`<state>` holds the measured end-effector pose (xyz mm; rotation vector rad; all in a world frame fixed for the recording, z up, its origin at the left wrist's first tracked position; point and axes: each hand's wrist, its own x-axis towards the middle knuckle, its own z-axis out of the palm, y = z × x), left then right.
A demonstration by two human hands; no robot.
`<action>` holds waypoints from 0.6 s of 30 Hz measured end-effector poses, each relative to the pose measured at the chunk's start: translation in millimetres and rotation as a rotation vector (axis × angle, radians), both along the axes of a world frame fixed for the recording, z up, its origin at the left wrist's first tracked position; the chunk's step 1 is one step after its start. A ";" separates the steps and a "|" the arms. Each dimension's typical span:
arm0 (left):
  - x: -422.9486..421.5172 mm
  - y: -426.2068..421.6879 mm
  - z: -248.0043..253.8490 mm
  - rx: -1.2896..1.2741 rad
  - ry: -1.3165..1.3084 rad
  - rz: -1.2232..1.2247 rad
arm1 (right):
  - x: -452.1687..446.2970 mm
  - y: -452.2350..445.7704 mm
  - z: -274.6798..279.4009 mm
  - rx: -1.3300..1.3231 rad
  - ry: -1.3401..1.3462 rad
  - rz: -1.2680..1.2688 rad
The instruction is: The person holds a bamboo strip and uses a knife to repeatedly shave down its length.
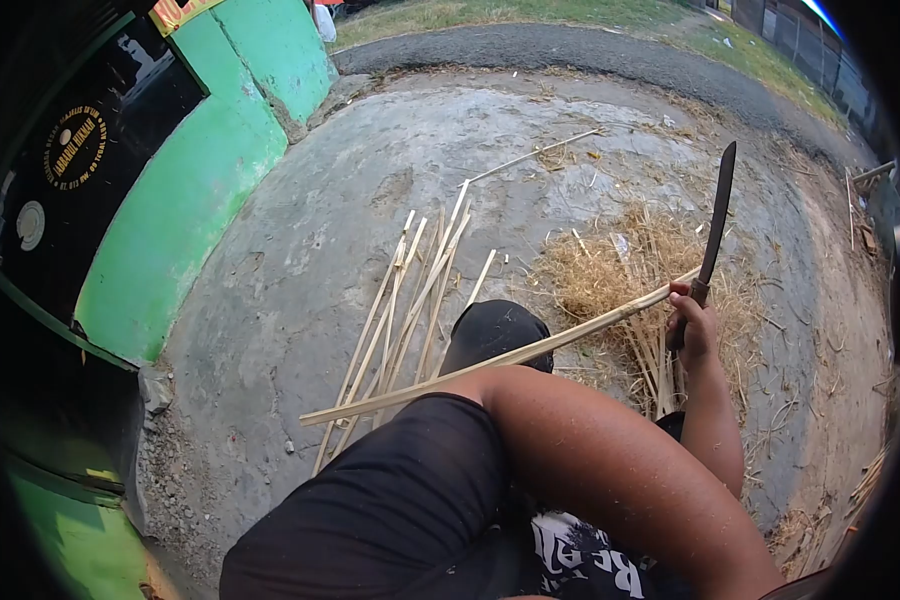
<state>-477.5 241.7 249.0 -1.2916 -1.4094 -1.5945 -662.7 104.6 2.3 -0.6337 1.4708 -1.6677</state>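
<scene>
My right hand [694, 330] is closed around the handle of a machete [719, 215], whose dark blade points upward. A long pale bamboo strip [570, 335] slants from beside that hand down to the left, passing over dark cloth on my bent leg. The fingertips touch the strip near its upper end. My left hand is out of sight. A bare limb crosses the lower middle of the view, in front of my right forearm. Several bamboo strips [410, 300] lie on the ground to the left, beyond my leg. Dry shavings [605, 270] are heaped beside and beyond my right hand.
Rough grey concrete [270, 340] surrounds me, with scattered shavings at the right. A green wall [180, 225] with a black lettered panel [80, 160] stands at the left. Rubble [165, 450] lies along its base. A paved strip [530, 50] and grass are farther off.
</scene>
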 end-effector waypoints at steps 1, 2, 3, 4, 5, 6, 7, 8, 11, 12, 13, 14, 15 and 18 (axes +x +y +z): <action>-0.7 0.4 1.2 0.003 0.004 0.007 | 0.8 -1.8 1.0 -0.003 0.003 -0.002; -0.3 1.3 1.6 0.010 0.009 0.013 | 2.0 -1.3 1.3 -0.003 0.004 -0.007; -0.9 1.9 1.6 0.017 0.016 0.019 | 2.7 0.5 1.5 -0.001 0.007 -0.013; -0.8 2.6 2.9 0.021 0.022 0.024 | 1.9 1.5 0.8 -0.004 0.010 -0.020; -1.2 3.3 3.3 0.024 0.027 0.026 | 0.8 1.5 -0.6 -0.010 0.013 -0.024; -4.8 6.0 3.2 0.019 0.035 0.035 | 0.9 -0.7 -1.6 -0.016 0.015 -0.025; -5.8 5.7 4.7 0.022 0.038 0.041 | 1.3 -1.8 -1.2 -0.018 0.015 -0.020; -8.4 6.2 5.8 0.026 0.041 0.047 | 1.0 -1.1 -0.8 -0.017 0.014 -0.018; -11.3 8.1 8.6 0.037 0.051 0.063 | 3.5 1.4 3.4 -0.007 0.004 -0.023; -12.7 8.4 10.9 0.040 0.056 0.063 | 5.0 1.1 4.9 -0.004 -0.001 -0.025; -12.0 7.7 10.8 0.050 0.054 0.066 | 6.1 0.6 5.7 -0.003 0.005 -0.025; -11.9 8.4 12.3 0.055 0.058 0.067 | 6.9 0.9 6.3 -0.001 0.010 -0.027; -12.5 10.6 12.4 0.057 0.060 0.071 | 7.2 0.7 6.6 -0.001 0.016 -0.030; -23.1 16.8 14.1 0.075 0.079 0.089 | 8.2 0.3 4.2 -0.012 0.045 -0.041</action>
